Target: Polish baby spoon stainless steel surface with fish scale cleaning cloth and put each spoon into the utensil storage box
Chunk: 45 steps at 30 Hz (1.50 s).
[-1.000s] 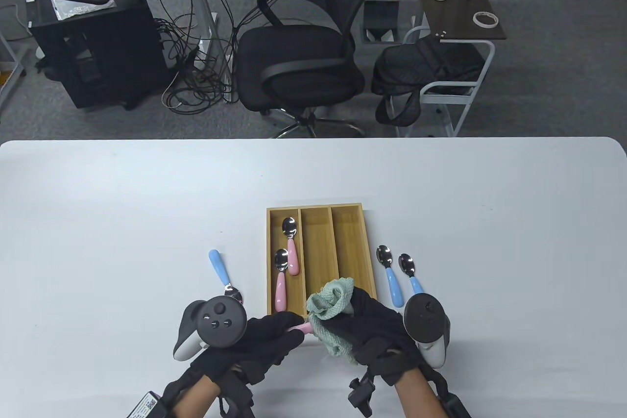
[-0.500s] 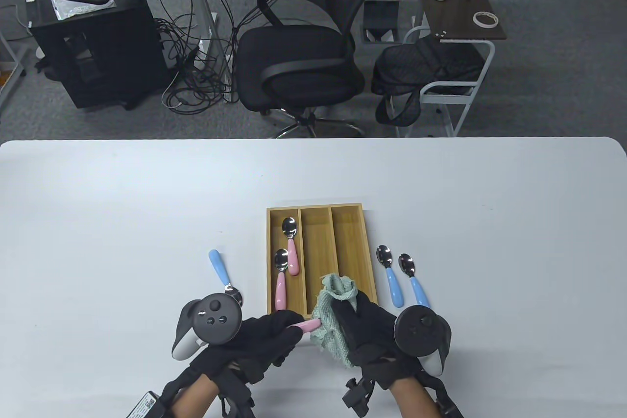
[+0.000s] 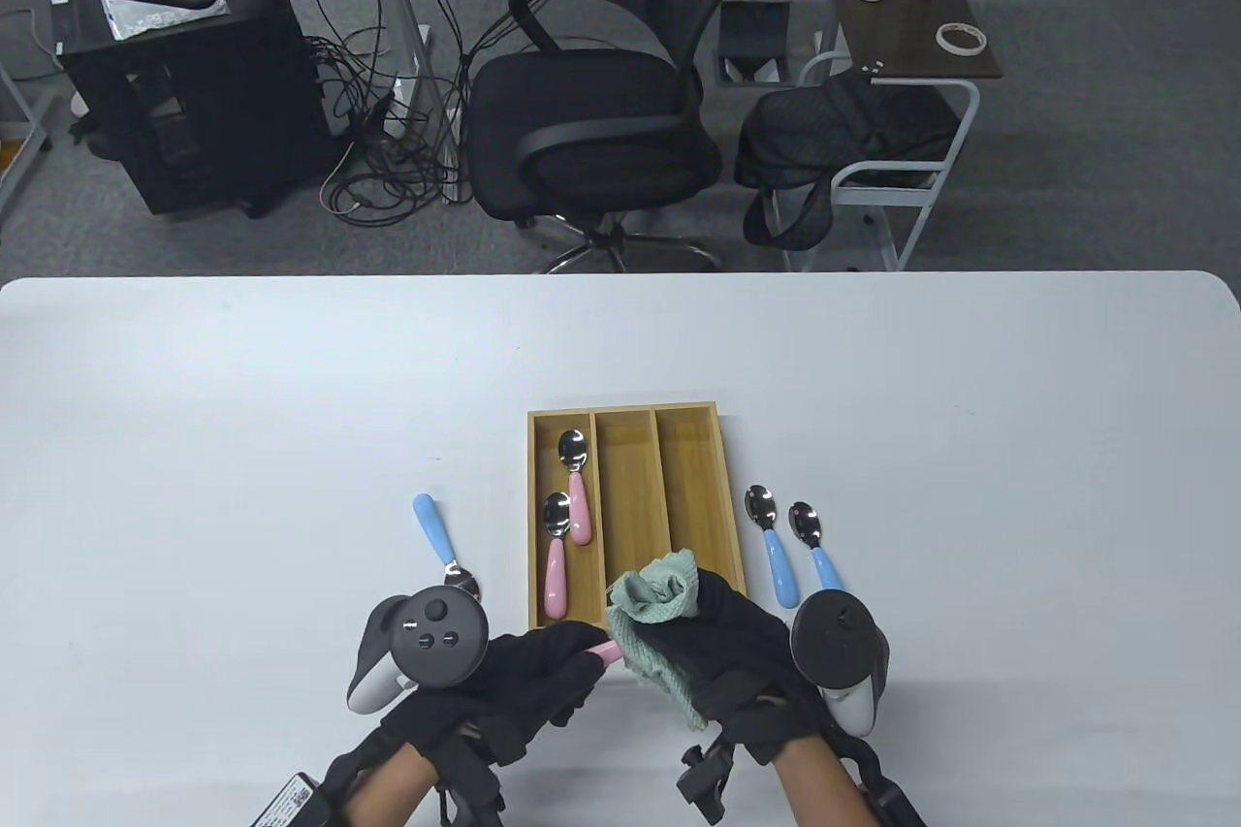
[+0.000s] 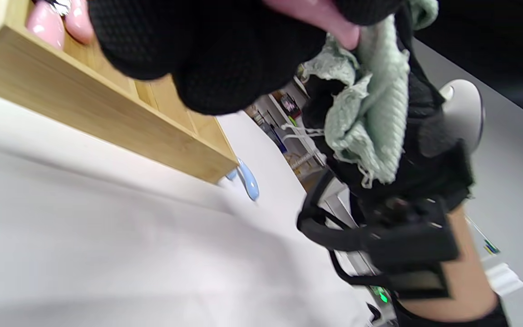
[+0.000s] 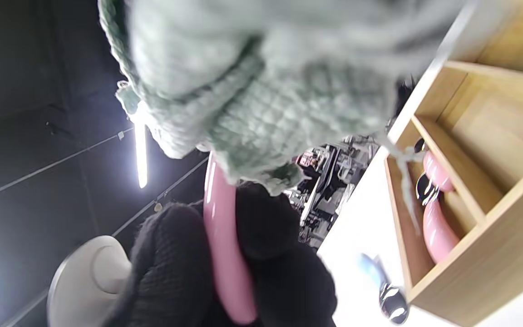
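Note:
My left hand (image 3: pixel 543 667) grips the pink handle of a baby spoon (image 3: pixel 606 652) just in front of the wooden storage box (image 3: pixel 630 517). Its steel bowl is hidden inside the pale green cloth (image 3: pixel 654 619), which my right hand (image 3: pixel 722 652) holds bunched around it. The right wrist view shows the pink handle (image 5: pixel 225 254) running out from under the cloth (image 5: pixel 252 91) into the left fingers. Two pink-handled spoons (image 3: pixel 572 502) lie in the box's left compartment. Two blue-handled spoons (image 3: pixel 776 546) lie on the table right of the box, and a third blue-handled spoon (image 3: pixel 441 541) left of it.
The box's middle and right compartments (image 3: pixel 688 488) hold nothing. Beyond the white table's (image 3: pixel 242 439) far edge stand an office chair (image 3: pixel 591 110), a black cabinet and a small side table.
The right hand with the cloth rubbed along the spoon: it slid toward the left hand half a second ago, then drew back. The left hand barely moved.

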Each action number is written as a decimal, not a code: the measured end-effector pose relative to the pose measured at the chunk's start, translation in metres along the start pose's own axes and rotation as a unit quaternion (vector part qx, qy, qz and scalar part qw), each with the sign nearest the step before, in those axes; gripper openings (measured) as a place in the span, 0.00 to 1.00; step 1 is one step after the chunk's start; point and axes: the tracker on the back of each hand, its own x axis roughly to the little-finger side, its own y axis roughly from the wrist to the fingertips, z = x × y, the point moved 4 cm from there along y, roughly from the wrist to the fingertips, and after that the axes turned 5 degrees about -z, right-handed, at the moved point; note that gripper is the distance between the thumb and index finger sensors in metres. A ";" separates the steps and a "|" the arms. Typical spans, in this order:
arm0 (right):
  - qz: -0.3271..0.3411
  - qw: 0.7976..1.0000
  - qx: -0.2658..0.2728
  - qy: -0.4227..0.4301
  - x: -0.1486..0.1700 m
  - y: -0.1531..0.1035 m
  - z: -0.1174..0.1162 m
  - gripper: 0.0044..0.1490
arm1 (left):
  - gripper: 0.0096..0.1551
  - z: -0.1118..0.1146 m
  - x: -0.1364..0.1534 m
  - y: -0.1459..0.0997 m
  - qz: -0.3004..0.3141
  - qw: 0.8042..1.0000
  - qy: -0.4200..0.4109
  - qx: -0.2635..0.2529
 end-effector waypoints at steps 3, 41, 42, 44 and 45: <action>0.013 0.999 0.021 -0.042 -0.001 -0.001 0.003 0.30 | 0.30 0.007 -0.003 0.001 -0.007 0.999 0.038 0.027; -0.066 0.966 0.173 0.180 0.039 -0.006 0.092 0.27 | 0.34 -0.055 0.060 0.174 -0.369 0.925 0.026 -0.082; -0.065 0.966 0.173 0.181 0.039 -0.006 0.092 0.27 | 0.34 -0.054 0.060 0.175 -0.370 0.926 0.025 -0.077; -0.065 0.966 0.174 0.182 0.039 -0.007 0.093 0.27 | 0.34 -0.055 0.063 0.175 -0.373 0.924 0.016 -0.080; -0.065 0.966 0.173 0.182 0.039 -0.007 0.092 0.27 | 0.34 -0.056 0.065 0.174 -0.374 0.923 0.018 -0.084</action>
